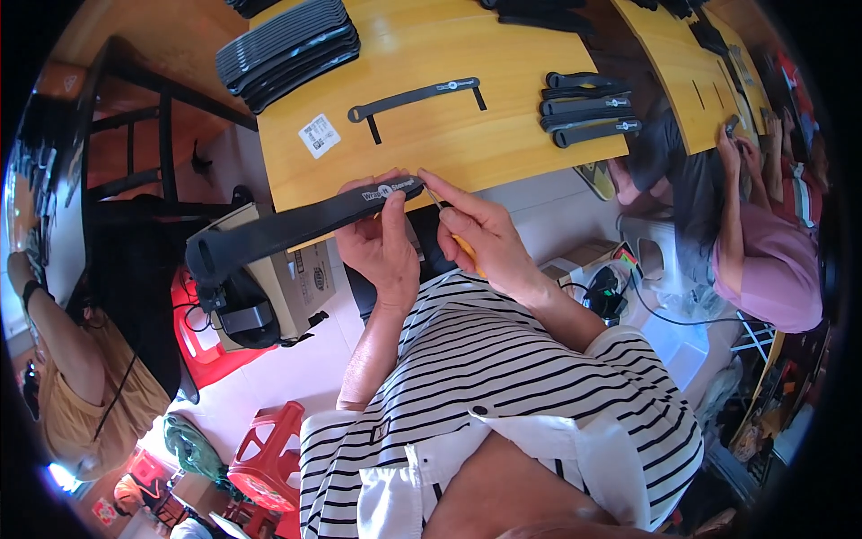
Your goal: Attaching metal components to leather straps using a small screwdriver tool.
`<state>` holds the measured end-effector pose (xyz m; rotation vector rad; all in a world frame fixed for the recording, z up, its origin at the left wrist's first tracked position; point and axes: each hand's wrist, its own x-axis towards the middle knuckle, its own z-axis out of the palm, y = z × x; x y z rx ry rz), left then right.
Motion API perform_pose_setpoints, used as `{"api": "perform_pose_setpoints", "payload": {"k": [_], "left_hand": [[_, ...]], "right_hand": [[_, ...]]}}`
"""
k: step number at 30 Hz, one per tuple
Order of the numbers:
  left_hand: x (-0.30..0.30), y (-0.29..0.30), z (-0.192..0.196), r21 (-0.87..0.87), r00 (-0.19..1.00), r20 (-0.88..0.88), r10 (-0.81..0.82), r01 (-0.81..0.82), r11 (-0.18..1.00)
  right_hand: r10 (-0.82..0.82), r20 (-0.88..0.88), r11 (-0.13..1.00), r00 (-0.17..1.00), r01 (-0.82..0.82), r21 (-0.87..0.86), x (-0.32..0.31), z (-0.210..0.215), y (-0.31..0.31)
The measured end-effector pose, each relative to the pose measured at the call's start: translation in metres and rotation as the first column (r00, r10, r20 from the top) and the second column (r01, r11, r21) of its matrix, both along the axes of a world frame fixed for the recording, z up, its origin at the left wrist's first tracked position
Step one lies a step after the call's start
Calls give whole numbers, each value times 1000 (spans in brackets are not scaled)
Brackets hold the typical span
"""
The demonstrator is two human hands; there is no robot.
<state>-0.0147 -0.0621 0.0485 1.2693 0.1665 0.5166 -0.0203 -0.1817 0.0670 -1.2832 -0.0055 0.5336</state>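
A long black strap [296,223] with a slot at its far-left end and pale printing near its right end stretches over the table's front edge. My left hand [382,247] is closed on it near the printed end, thumb on top. My right hand [485,235] is closed round a small yellow-handled tool [464,249] with a thin metal tip; its exact kind is partly hidden by the fingers. That tip and the right fingertips are at the strap's right end. Beyond them, another black strap [413,97] lies flat on the wooden table [431,153].
A tall stack of black straps [285,49] stands at the back left, a smaller pile [588,110] at the right edge. A white label [320,136] lies between. Cardboard box [310,278] and red stool [269,449] stand on the floor. Other people sit left and right.
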Motion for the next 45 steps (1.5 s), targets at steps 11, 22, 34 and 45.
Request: {"api": "perform_pose_setpoints", "payload": {"k": [11,22,34,45], "left_hand": [[2,9,-3,177,994,68,-80,67,982],[-2,14,-2,218,997,0,-81,79,973],[-6,48,0,-220,890,-207,-406,362,906],[-6,63,-5,-320,957,-122,-264,214,923]], "right_hand": [[85,30,993,996,-82,-87,6,1,-4],[5,128,997,992,5,-74,3,-4,0],[415,620,859,666,-63,-508,24,-13,-29],[-563,-12,826,826,563,-4,135,-39,-104]]}}
